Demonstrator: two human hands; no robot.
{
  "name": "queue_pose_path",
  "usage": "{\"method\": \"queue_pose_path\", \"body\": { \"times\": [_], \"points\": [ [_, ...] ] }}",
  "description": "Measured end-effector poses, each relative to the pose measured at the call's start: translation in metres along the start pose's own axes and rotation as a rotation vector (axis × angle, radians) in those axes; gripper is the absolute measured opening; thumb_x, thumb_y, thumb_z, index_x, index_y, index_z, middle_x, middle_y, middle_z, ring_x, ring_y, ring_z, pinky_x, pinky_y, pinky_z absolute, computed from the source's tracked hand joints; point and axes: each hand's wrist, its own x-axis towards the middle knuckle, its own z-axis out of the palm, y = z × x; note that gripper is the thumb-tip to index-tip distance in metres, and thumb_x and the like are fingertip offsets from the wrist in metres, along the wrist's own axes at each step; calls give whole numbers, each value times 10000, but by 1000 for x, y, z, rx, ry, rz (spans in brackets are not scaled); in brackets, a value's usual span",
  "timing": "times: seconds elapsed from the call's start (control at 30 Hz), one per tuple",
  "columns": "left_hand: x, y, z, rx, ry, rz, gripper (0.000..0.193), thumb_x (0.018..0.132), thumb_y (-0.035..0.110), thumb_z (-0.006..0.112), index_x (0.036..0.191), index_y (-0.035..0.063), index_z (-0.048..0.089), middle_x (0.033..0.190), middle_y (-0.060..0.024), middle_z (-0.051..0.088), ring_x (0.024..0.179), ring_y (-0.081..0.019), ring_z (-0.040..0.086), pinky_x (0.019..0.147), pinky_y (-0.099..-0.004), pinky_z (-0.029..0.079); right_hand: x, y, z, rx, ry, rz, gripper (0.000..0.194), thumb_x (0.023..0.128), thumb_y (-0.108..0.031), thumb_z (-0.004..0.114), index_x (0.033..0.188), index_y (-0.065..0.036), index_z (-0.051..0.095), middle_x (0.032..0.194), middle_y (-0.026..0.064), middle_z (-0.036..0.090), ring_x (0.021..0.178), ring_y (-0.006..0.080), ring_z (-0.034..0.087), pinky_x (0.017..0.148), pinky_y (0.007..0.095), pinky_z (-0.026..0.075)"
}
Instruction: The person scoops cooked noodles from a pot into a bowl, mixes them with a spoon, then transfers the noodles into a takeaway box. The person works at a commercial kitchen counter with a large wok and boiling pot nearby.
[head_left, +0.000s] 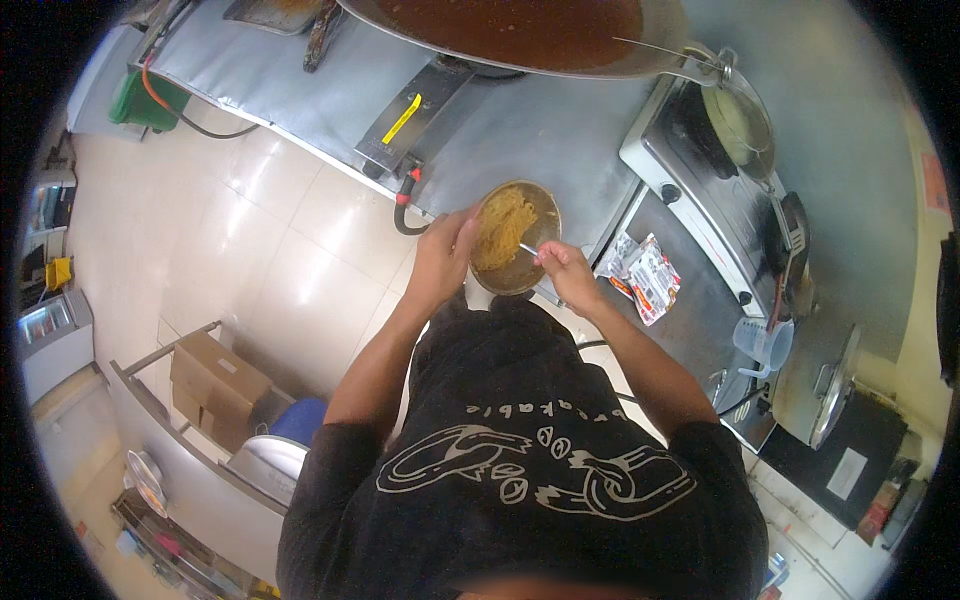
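A round metal bowl (551, 217) is held in front of my body, near the steel counter's edge. Yellowish noodle-like strands (506, 225) lie in it, mostly on its left side. My left hand (444, 251) grips the bowl's left rim. With my right hand (568, 271) I hold the thin metal handle of a utensil (529, 249); its other end is down among the strands, hidden. Beyond the bowl, a large wok (517, 64) of reddish-brown liquid stands on a burner (405, 112).
To the right are a white gas stove (660, 161), torn printed packets (652, 281), a clear plastic measuring jug (765, 341) and a lidded pot (810, 405). A wire-mesh strainer (739, 124) hangs by the wok. A black hose (401, 214) bends off the counter edge. Cardboard box (217, 375) at lower left.
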Motion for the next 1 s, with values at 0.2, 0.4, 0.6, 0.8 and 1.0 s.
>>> {"method": "queue_pose_path", "body": {
  "times": [0.2,0.4,0.6,0.8,1.0],
  "points": [
    [-3,-20,-4,-67,48,-104,380,1016,290,486,1210,-6,627,923,-173,645,812,-246,624,713,-355,497,-18,-16,-12,107,-27,95,233,983,-214,524,938,-13,635,758,8,581,702,89,493,647,271,409],
    [-10,-40,-17,-166,44,-333,440,1012,357,500,1181,-23,640,806,-123,626,698,-187,601,662,-329,491,-21,-49,-47,159,-85,7,197,1005,-214,527,919,-62,618,662,-75,446,553,26,350,497,205,277],
    [-15,-49,-24,-207,58,-375,463,1012,387,491,1194,-18,622,790,-75,585,654,-133,565,587,-292,488,-36,-131,-114,-381,-65,-223,208,947,-185,562,978,9,631,820,108,646,785,195,606,751,348,472],
    [-19,-49,-29,-235,64,-369,435,1015,366,488,1205,-2,617,829,-70,584,677,-130,568,580,-274,492,-60,-220,-111,-1236,-97,-398,158,896,-153,571,932,-17,644,858,137,689,782,286,672,714,403,501],
    [-12,-42,-20,-279,40,-352,380,1004,290,495,1238,10,602,841,-87,621,683,-136,590,593,-286,504,-53,-250,-51,-1754,-264,-651,95,810,-109,586,877,-71,643,800,101,680,774,234,686,634,378,511]
  ]
}}
